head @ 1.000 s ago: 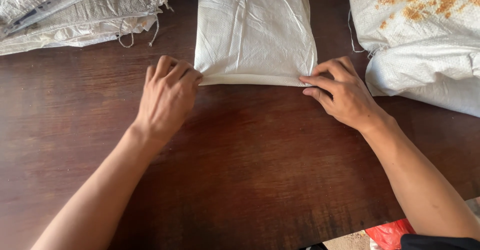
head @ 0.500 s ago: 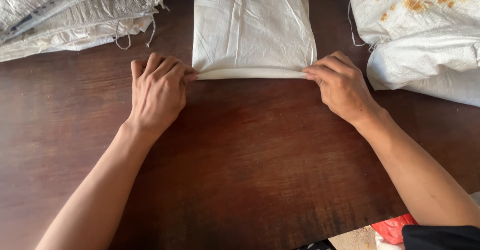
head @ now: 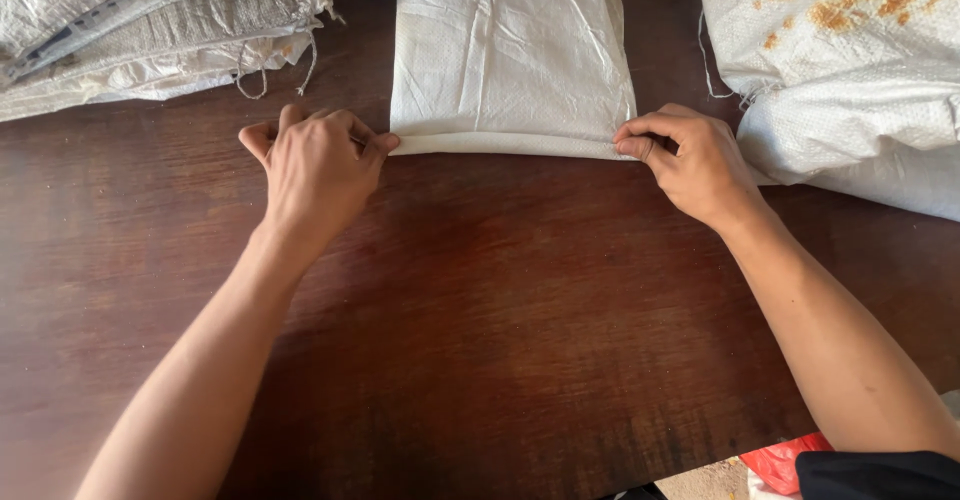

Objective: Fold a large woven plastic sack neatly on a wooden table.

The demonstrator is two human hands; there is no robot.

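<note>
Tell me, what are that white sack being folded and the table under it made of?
The white sack looks like woven plastic: a fine weave, slight sheen and stiff creases, held at its folded edge by the left hand and right hand. The table seems dark varnished wood, with reddish grain streaks and a dull gloss.

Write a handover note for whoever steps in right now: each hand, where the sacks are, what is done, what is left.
Left hand: pinching the left corner of the folded white sack at its near edge.
Right hand: pinching the right corner of the same edge.
The sack lies flat on the dark wooden table, near edge doubled over into a neat fold.
Pile of grey sacks at far left; stained sack at far right.
Done: the near fold is formed and held.
Left: likely pressing or folding further; both hands are not yet off it.
</note>
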